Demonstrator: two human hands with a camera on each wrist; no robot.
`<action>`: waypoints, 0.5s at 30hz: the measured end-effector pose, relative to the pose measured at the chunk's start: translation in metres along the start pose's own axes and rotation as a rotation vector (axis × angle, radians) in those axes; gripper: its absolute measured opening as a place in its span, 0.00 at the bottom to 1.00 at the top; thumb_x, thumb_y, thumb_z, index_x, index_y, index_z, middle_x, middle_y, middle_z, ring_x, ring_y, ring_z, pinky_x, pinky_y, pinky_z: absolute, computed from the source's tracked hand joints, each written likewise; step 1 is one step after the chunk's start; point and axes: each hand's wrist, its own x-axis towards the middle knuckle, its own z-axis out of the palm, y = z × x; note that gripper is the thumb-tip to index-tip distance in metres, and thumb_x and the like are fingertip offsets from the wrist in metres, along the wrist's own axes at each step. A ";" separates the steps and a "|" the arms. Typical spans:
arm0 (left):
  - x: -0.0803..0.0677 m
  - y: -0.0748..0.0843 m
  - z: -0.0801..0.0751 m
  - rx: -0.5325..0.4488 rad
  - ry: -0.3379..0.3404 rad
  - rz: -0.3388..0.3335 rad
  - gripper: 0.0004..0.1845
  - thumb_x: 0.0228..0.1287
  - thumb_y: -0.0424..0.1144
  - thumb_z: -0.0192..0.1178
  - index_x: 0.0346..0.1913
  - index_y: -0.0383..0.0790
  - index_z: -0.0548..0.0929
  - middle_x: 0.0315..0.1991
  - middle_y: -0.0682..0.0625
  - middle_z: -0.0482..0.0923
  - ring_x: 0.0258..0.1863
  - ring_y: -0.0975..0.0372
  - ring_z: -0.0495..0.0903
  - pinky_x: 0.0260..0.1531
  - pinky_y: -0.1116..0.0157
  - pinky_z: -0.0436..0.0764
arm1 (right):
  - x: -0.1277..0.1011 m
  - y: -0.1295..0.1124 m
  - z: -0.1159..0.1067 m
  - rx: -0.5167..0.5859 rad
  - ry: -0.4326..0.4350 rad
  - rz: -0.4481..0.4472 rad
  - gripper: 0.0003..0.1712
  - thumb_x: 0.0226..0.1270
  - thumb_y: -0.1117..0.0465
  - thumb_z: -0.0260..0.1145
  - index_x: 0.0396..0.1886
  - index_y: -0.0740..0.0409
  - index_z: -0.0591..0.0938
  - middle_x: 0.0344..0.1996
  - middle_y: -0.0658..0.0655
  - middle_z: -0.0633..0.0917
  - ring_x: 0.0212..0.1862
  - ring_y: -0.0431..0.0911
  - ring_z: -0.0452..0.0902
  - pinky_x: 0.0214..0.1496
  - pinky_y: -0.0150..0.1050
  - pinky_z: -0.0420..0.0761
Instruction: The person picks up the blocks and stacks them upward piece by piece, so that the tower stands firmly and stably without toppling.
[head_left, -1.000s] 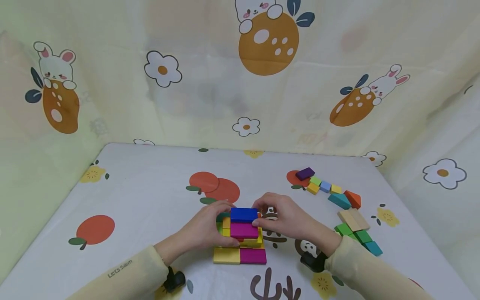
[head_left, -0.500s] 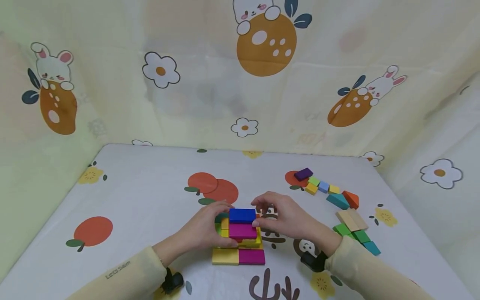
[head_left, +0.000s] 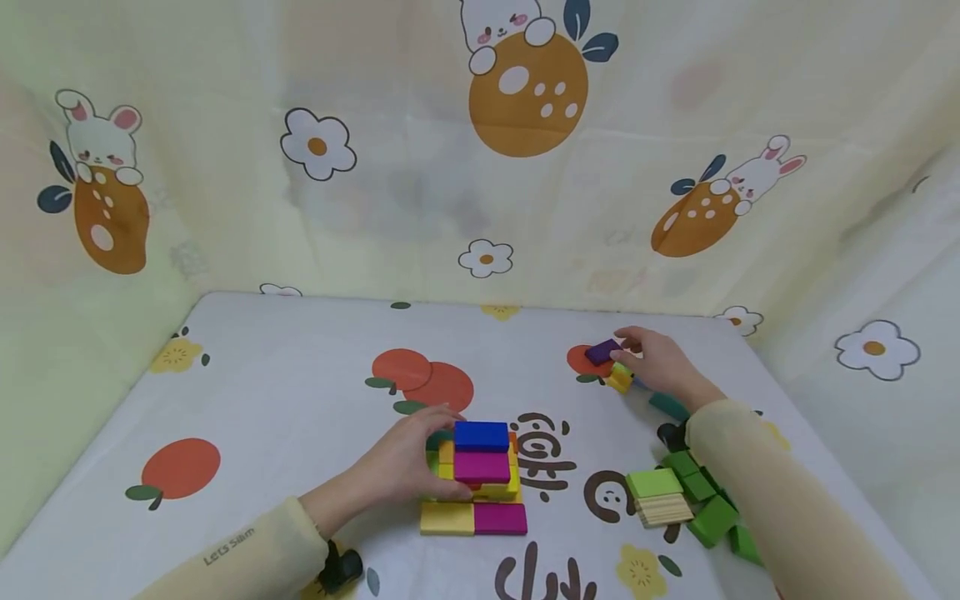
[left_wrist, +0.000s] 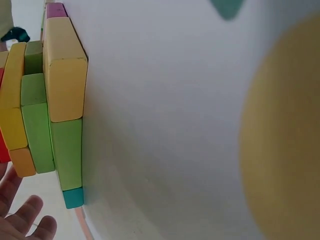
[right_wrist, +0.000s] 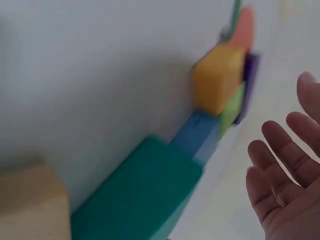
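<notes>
Several layers of the stack of flat coloured wooden blocks (head_left: 477, 479) already stand near the front edge of the counter (head_left: 285, 392), topped by a blue rectangular wooden block (head_left: 482, 435) over a magenta one (head_left: 482, 466). The left hand (head_left: 408, 458) rests against the stack's left side, fingers (left_wrist: 22, 220) relaxed and straight, holding nothing. The right hand (head_left: 660, 360) is well apart from it, toward the far right corner, fingers (right_wrist: 280, 165) spread over a dark purple flat wooden block (head_left: 602, 352) without closing on it. As a judgement, the build is partly done and that purple piece is not yet lifted. Just beside it lie a small yellow cube (head_left: 619, 380), a light blue block (right_wrist: 197, 137) and a teal block (right_wrist: 135, 192). Toward the front right corner sit green blocks (head_left: 708, 504) and a pale bare-wood block (head_left: 663, 509). Nothing lies between purple piece and stack.
</notes>
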 end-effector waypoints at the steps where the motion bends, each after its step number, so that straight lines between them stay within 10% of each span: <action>1: 0.000 0.000 0.000 -0.005 -0.003 -0.001 0.41 0.46 0.50 0.82 0.65 0.41 0.79 0.74 0.42 0.69 0.77 0.46 0.64 0.68 0.39 0.73 | 0.005 0.006 0.001 -0.023 -0.022 0.016 0.30 0.79 0.55 0.59 0.72 0.68 0.69 0.61 0.74 0.78 0.63 0.67 0.73 0.66 0.64 0.75; 9: 0.000 0.001 0.001 -0.005 -0.017 0.021 0.41 0.47 0.50 0.81 0.65 0.41 0.79 0.74 0.42 0.69 0.77 0.46 0.63 0.69 0.39 0.72 | 0.036 0.014 0.012 -0.211 -0.186 0.069 0.28 0.77 0.67 0.55 0.74 0.67 0.67 0.66 0.77 0.74 0.58 0.65 0.74 0.71 0.66 0.71; 15: 0.000 -0.001 -0.002 0.012 -0.011 0.016 0.41 0.47 0.50 0.81 0.65 0.41 0.79 0.75 0.42 0.69 0.77 0.46 0.63 0.70 0.39 0.71 | 0.035 -0.022 0.023 -0.260 -0.165 -0.063 0.21 0.70 0.66 0.64 0.61 0.63 0.81 0.47 0.66 0.87 0.45 0.57 0.80 0.53 0.58 0.79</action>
